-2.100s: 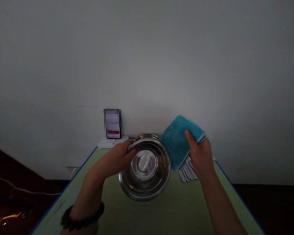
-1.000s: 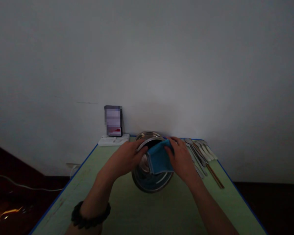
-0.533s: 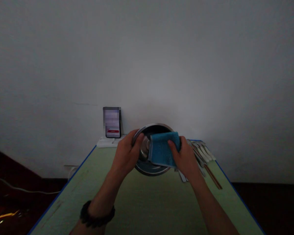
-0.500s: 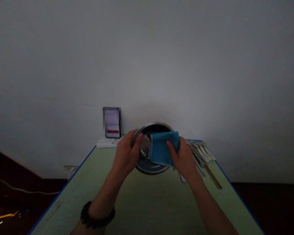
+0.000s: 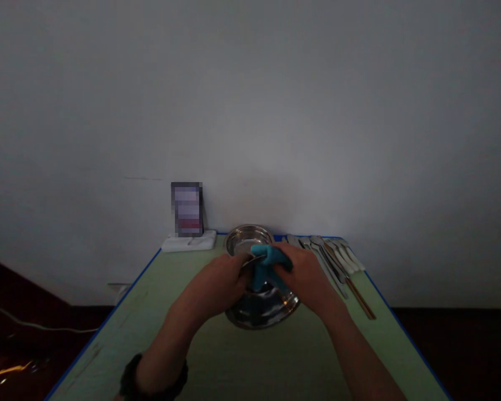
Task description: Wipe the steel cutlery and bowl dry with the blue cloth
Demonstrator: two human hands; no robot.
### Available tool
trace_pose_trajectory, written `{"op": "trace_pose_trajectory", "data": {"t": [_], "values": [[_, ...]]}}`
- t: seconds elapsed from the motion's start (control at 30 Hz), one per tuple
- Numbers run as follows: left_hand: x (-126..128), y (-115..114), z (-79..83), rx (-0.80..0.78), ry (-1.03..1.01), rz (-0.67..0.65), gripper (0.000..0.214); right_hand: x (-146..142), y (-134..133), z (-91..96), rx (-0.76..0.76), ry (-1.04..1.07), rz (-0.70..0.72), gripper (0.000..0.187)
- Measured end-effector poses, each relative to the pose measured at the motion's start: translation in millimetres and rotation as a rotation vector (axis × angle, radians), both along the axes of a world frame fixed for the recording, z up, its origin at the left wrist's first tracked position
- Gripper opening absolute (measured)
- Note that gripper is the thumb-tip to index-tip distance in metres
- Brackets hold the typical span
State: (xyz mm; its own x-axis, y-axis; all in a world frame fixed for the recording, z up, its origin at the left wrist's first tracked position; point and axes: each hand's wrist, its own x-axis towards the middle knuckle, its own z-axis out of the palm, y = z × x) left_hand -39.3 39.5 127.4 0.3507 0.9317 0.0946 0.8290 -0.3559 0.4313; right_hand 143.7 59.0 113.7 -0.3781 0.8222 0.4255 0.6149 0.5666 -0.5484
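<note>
A shiny steel bowl (image 5: pixel 259 309) is tipped toward me just above the green table (image 5: pixel 242 362). My left hand (image 5: pixel 217 287) is closed on the bowl's left rim. My right hand (image 5: pixel 303 278) presses a bunched teal cloth (image 5: pixel 265 262) into the bowl's upper inside, fingers wrapped over the cloth. A second steel bowl (image 5: pixel 244 239) stands on the table just behind the held one.
Several spoons and a pair of chopsticks (image 5: pixel 338 262) lie in a row at the table's far right. A phone (image 5: pixel 187 209) stands on a white stand (image 5: pixel 188 242) at the far left corner, against the pale wall. Blue-edged table sides drop to a dark floor.
The cloth went from held in the air at the right into the bowl. Since half a second ago the bowl has dropped lower and nearer, and the cloth is more bunched up.
</note>
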Motion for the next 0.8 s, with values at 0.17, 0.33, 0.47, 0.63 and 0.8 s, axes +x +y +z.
{"op": "trace_pose_trajectory", "data": {"t": [0.17,0.33,0.47,0.63,0.8], "values": [[0.2,-0.8,6.8,0.02,0.045,0.009,0.028,-5.9,8.7,-12.8,-0.012,-0.022,-0.162,0.032],[-2.3,5.7,12.5,0.129,-0.105,0.131,0.031,0.0,18.9,-18.7,-0.028,0.334,-0.408,0.035],[-4.6,8.6,10.5,0.241,-0.246,0.284,0.032,-8.4,19.9,-29.3,-0.267,0.764,-0.279,0.037],[-12.9,6.0,11.7,0.136,-0.184,0.193,0.034,-5.9,20.2,-31.7,-0.35,0.722,-0.181,0.029],[-10.6,1.5,11.7,0.101,-0.031,0.127,0.039,1.4,14.0,-13.5,-0.143,0.251,-0.086,0.018]]}}
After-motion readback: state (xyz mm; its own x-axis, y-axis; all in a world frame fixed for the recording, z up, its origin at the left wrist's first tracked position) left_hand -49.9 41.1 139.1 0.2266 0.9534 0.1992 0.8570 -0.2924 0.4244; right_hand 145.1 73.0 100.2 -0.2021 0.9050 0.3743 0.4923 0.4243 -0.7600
